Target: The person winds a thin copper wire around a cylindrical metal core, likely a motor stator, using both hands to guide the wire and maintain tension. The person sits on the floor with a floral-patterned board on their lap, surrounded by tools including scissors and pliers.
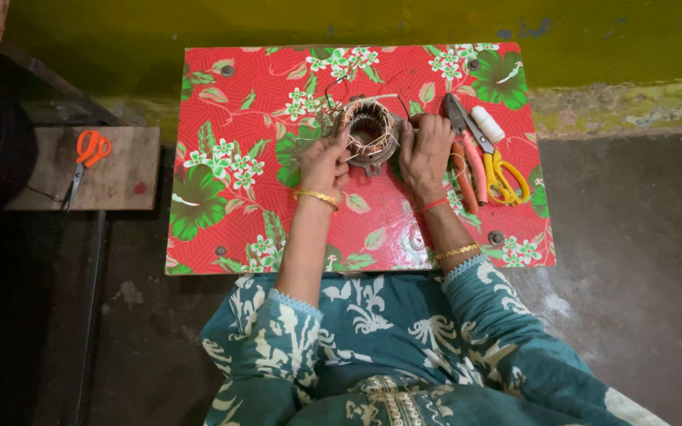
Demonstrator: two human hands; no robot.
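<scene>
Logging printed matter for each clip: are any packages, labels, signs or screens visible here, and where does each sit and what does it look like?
None that I can make out: no package, label, sign or screen.
Closest candidate: a small white cylinder on the floral red table, beside the pliers and yellow-handled scissors; no label is discernible on it.

A round motor stator (370, 134) is lying flat on the bench (230, 197), near its far edge, its open bore facing up. Copper-coloured wire coils are ringing the metal core, and loose dark wire ends are straggling out behind it. A grey metal lug is sticking out at its near side.
</scene>
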